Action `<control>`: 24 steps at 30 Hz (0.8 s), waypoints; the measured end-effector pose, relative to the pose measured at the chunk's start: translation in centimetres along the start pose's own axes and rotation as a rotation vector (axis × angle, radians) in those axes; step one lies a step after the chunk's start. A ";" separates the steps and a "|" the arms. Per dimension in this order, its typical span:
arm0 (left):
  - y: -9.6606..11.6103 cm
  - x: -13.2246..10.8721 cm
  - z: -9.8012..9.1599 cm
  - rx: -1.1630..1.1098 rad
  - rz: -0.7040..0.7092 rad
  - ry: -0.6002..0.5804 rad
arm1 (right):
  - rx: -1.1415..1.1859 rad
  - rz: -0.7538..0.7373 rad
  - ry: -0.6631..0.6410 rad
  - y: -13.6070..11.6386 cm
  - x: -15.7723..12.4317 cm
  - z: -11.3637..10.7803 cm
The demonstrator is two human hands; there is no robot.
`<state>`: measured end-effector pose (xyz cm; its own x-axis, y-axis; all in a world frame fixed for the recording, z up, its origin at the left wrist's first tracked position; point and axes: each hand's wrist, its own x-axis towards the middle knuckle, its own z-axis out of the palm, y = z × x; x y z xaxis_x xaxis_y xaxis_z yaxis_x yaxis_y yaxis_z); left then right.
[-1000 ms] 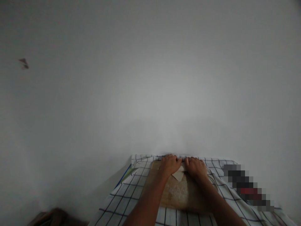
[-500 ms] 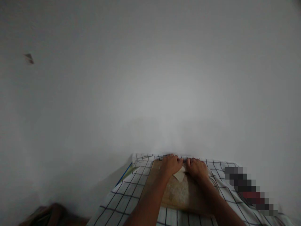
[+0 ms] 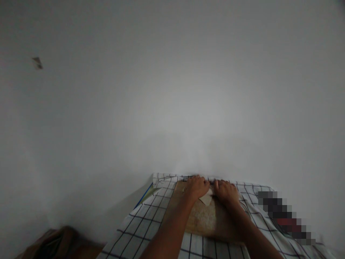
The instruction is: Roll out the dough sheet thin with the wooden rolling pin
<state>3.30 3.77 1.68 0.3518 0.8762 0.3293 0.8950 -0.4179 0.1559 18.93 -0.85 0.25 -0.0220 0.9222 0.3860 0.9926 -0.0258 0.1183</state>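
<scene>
A wooden board (image 3: 202,219) dusted with flour lies on a checked white cloth (image 3: 142,219), seen low in the head view. My left hand (image 3: 196,187) and my right hand (image 3: 225,191) rest side by side at the board's far end, fingers curled downward. Between them shows a pale triangular sheet, perhaps dough (image 3: 206,199). Its far part is hidden under my fingers, so I cannot tell whether either hand grips it.
A white wall (image 3: 172,90) fills most of the view, with a small dark mark (image 3: 37,63) on it. A brown object (image 3: 59,244) sits at the lower left. A pixelated blurred patch (image 3: 285,216) covers part of the cloth on the right.
The whole view has drifted slightly, with the cloth's far edge higher in the frame. My hands remain at the pale sheet, with little visible movement.
</scene>
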 end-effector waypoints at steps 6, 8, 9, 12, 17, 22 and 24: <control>0.4 -1.2 -0.1 -0.017 0.028 0.065 | 0.045 0.004 -0.011 -0.1 -0.8 -0.5; 0.5 -1.8 -0.1 -0.029 0.042 0.082 | 0.050 -0.008 -0.022 -0.2 -1.3 -0.8; 0.6 -2.1 -0.1 -0.032 0.049 0.092 | 0.053 -0.011 -0.026 -0.2 -1.5 -0.9; 1.0 -3.1 -0.3 -0.032 0.061 0.111 | 0.087 -0.006 -0.023 -0.3 -2.3 -1.5; 1.5 -5.1 -0.7 -0.041 0.052 0.119 | 0.151 0.014 -0.006 -0.4 -4.0 -2.1; 1.8 -7.2 -0.8 -0.051 0.096 0.105 | 0.146 0.017 0.015 -0.3 -5.8 -1.9; 2.0 -7.9 -0.9 -0.061 0.093 0.115 | 0.174 -0.025 0.011 -0.1 -6.3 -1.8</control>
<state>2.04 -4.26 0.25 0.3953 0.8014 0.4489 0.8404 -0.5128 0.1754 18.77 -7.37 -0.54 -0.0473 0.9175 0.3950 0.9974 0.0649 -0.0314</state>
